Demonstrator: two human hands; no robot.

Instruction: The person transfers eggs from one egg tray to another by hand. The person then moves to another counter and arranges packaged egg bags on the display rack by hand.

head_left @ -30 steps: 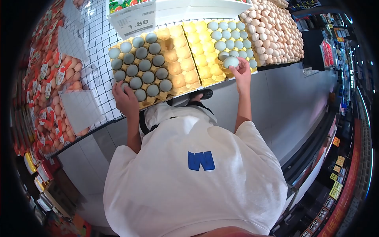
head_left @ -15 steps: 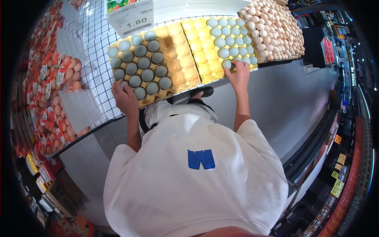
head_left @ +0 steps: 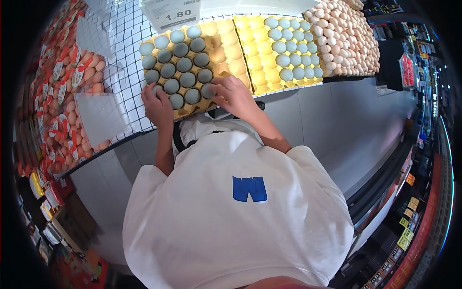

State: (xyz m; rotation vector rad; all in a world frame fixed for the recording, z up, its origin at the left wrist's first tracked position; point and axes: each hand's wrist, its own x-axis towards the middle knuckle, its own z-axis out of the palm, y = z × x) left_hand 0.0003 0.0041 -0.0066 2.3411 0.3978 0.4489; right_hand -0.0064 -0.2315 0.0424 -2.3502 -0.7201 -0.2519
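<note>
A yellow-brown egg tray (head_left: 235,64) holds several pale blue-green eggs on its left side; its right columns of cups hold none. My right hand (head_left: 236,98) reaches over its front edge, fingers closed about a blue-green egg (head_left: 207,91) that sits in the tray. At the near left corner, my left hand (head_left: 159,110) has its fingers bent round another egg (head_left: 158,89), mostly covered by them. Beside this tray lies a brighter yellow egg tray (head_left: 257,62), with blue-green eggs (head_left: 286,74) filling its right columns.
A large stack of brown eggs (head_left: 339,43) stands at the right end. Bagged brown eggs (head_left: 67,106) with red labels lie at far left, by clear dividers (head_left: 96,120). A price sign (head_left: 175,14) stands behind the trays. Grey floor (head_left: 337,125) lies in front.
My right hand has left the egg in the brighter tray, which stays there, and moved left to an egg in the other tray. My left hand keeps its place at the corner.
</note>
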